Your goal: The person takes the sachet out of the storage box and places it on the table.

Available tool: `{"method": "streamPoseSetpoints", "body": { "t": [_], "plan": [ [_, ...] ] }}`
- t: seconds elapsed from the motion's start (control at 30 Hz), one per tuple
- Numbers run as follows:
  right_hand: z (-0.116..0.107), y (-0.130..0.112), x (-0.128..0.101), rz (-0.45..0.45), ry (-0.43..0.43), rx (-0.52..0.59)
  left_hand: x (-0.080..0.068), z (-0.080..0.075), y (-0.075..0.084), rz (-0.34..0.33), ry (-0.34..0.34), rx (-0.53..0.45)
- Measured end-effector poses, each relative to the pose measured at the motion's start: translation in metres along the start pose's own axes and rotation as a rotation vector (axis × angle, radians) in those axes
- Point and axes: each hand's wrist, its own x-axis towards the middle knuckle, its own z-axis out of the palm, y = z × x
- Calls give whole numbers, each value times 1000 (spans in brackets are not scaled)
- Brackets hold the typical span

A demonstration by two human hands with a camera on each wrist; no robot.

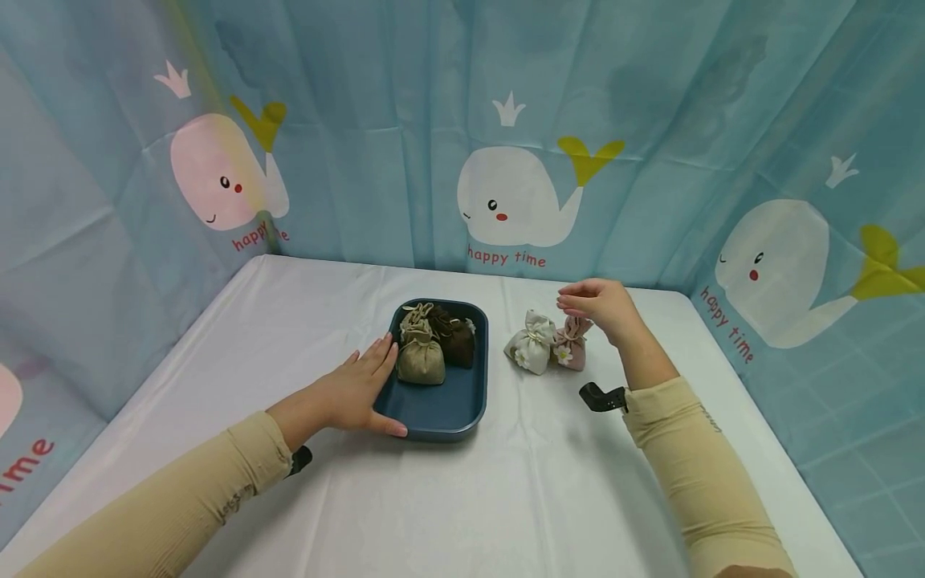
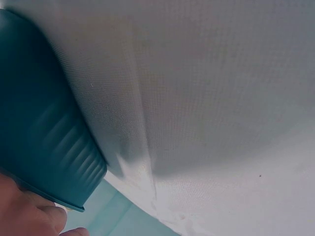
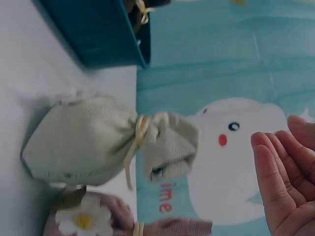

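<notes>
My left hand (image 1: 356,392) rests against the left rim of a blue tray (image 1: 451,411), its fingers extended along the side and the thumb at the near corner. The left wrist view shows the tray's ribbed outer wall (image 2: 64,142) beside the fingers. Over on the right, my right hand (image 1: 605,311) hovers above the pink drawstring pouch (image 1: 571,355) with fingers slightly bent and nothing in them. A cream drawstring pouch (image 1: 533,347) stands upright against the pink one. In the right wrist view, a gap separates the fingers from the cream pouch's gathered neck (image 3: 170,145).
Inside the tray, olive-tan pouches (image 1: 421,363) and a dark brown pouch (image 1: 460,345) sit toward the back. A white cloth (image 1: 462,506) covers the table. Blue curtains (image 1: 376,177) printed with whales enclose the back and both sides.
</notes>
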Motion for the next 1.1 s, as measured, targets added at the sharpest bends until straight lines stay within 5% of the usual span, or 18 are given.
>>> {"method": "streamPoseSetpoints", "body": {
  "t": [0.37, 1.1],
  "plan": [
    [43, -24, 8, 0, -86, 56, -2, -1, 3, 14, 10, -9],
    [124, -43, 27, -91, -236, -123, -4, -5, 5, 16, 11, 3]
  ]
}}
